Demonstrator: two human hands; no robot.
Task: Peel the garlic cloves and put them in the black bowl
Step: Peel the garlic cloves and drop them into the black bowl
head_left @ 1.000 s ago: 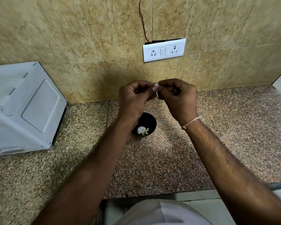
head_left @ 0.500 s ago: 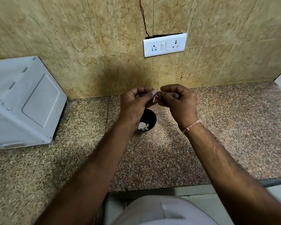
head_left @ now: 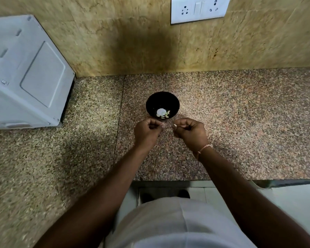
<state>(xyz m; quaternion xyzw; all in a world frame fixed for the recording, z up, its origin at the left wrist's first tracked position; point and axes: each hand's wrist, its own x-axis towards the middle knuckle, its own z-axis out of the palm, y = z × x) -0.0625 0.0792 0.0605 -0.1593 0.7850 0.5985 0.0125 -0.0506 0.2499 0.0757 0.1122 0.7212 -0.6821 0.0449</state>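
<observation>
Hovering just in front of the black bowl (head_left: 162, 104), the left hand (head_left: 147, 134) and right hand (head_left: 191, 133) were slightly apart above the speckled bench (head_left: 240, 122), fingers curled. The right grip pinched a small pale scrap (head_left: 175, 125); what the left grip held I cannot tell. Peeled garlic cloves (head_left: 162, 113) lay inside the bowl.

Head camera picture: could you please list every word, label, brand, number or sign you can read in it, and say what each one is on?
No readable text anywhere in this picture.
Switch plate on the wall: only sockets and rocker switches, no lettering visible.
White appliance on the left: plain panels, no brand or label showing.
Black bowl and counter: no markings.
</observation>
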